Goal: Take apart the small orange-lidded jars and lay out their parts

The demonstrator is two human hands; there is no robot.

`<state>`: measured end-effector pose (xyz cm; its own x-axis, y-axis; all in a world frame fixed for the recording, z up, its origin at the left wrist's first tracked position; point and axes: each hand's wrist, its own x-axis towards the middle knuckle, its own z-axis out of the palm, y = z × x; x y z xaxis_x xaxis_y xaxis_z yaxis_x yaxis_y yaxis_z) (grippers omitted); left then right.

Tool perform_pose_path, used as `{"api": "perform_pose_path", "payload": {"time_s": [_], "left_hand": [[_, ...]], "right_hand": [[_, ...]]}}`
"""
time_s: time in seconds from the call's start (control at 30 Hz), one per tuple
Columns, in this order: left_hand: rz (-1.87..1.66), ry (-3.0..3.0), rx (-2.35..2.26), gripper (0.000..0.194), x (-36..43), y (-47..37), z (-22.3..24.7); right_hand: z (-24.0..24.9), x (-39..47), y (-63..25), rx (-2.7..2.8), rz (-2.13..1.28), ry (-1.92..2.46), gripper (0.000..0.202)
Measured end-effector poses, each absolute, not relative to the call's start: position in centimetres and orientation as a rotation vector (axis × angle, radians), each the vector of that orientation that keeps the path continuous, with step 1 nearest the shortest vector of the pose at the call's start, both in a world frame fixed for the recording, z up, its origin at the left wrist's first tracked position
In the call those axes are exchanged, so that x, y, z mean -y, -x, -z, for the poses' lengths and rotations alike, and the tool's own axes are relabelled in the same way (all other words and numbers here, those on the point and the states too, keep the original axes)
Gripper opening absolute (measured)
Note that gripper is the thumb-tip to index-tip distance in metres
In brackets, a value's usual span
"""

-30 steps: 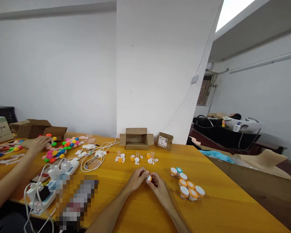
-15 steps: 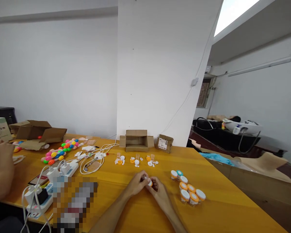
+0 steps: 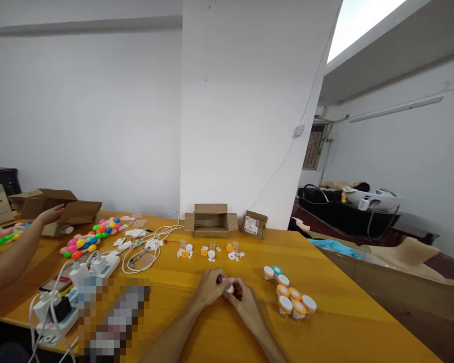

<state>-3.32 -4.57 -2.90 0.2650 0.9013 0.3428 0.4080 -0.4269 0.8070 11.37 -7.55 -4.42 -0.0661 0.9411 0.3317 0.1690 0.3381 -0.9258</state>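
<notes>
Both hands meet over the front middle of the table. Between them is a small clear jar with a white and orange lid (image 3: 230,290), mostly covered by fingers. My left hand (image 3: 211,287) is closed around its clear body, thumb on top. My right hand (image 3: 242,296) pinches the lid's edge from the other side. Farther back lie three small groups of loose parts, each with a clear cup (image 3: 212,245), white gear-like discs (image 3: 231,256) and an orange ring (image 3: 185,254). To the right stand several similar lidded jars (image 3: 298,307), with white, orange and teal tops.
Behind the parts are an open cardboard box (image 3: 211,225) and a smaller labelled box (image 3: 253,225). On the left, a co-worker's hand (image 3: 50,216) reaches over another open box (image 3: 79,212). Colourful balls (image 3: 87,243), white cables (image 3: 130,261) and a power strip (image 3: 109,267) lie there.
The co-worker's hand has moved right and up to the open box on the left. The view has shifted slightly. My hands stay together on the small jar.
</notes>
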Motion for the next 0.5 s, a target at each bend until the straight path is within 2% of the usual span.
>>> {"api": "perform_pose_path", "payload": {"time_s": [0.17,0.37,0.5], "left_hand": [[-1.085,-1.936,-1.093,0.042,5.0,3.4,2.4],[-1.076,-1.854,-0.888,0.039,5.3,3.5,1.6],[-1.063,-1.899,-0.994,0.036,5.0,3.4,2.0]], "right_hand": [[4.1,7.6,-11.4,1.515,-0.855,1.078,0.035],[4.3,7.4,-11.5,1.471,-0.880,1.027,0.043],[4.6,7.3,-11.6,1.485,-0.874,1.059,0.042]]}}
